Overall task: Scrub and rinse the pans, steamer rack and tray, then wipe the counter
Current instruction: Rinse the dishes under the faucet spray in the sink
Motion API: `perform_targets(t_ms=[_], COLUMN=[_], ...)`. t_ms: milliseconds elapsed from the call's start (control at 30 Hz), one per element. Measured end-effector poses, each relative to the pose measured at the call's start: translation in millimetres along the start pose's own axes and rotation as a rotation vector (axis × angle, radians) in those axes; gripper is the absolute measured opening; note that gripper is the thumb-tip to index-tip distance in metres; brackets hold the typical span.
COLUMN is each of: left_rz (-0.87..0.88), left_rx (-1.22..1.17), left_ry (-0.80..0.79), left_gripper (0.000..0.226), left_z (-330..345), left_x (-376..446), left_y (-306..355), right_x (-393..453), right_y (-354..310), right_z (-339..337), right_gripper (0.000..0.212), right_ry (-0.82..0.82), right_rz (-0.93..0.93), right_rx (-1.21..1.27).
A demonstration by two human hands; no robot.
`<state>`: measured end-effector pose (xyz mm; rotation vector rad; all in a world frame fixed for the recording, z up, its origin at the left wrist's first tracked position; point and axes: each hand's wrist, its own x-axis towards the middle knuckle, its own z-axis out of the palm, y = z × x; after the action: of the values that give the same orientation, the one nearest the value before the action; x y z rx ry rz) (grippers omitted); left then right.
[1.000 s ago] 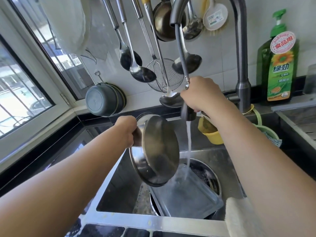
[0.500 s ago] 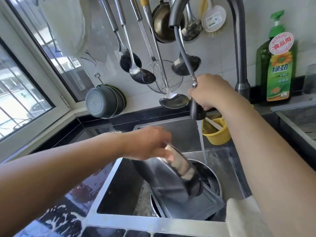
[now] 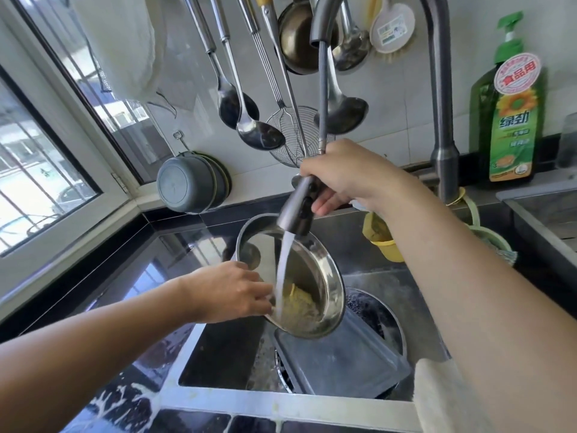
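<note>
Rinsing is the step in hand: over the steel sink (image 3: 368,242), above the flat grey tray (image 3: 343,364), the left hand (image 3: 228,292) grips the rim of a tilted, shiny round pan (image 3: 312,276). The right hand (image 3: 346,176) is wrapped round the dark pull-out spray head (image 3: 296,207), whose stream strikes yellowish residue (image 3: 296,303). Next, I judge, the pan needs turning so water sweeps that out.
</note>
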<state>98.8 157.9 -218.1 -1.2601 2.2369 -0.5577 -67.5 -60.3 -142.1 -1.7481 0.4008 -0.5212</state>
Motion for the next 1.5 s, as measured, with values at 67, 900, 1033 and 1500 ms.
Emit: perform_targets(t_ms=[67,900,1033,1500], left_rz=[-0.010,0.032,-0.216,-1.410], left_rx=[0.010,-0.013,-0.200,-1.674], left_ry=[-0.024,-0.105,-0.022,0.526], left_gripper=[0.017,0.020,0.025,0.022], left_z=[4.3,-12.5,-28.5,-107.8], left_x=[-3.1,3.6,11.3,49.0], left_y=[1.9,3.7,-6.9,-0.2], right_x=[1.8,9.1,-5.1,-63.4], right_y=[0.6,19.0,12.5,-18.3], right_z=[6.8,0.6,-7.5,-62.6], right_gripper=[0.014,0.024,0.020,0.064], right_ry=[0.005,0.333,0.327,-0.010], right_rz=[-0.021,-0.100,-0.035,0.269], right_rx=[0.060,-0.546,-0.594,-1.136])
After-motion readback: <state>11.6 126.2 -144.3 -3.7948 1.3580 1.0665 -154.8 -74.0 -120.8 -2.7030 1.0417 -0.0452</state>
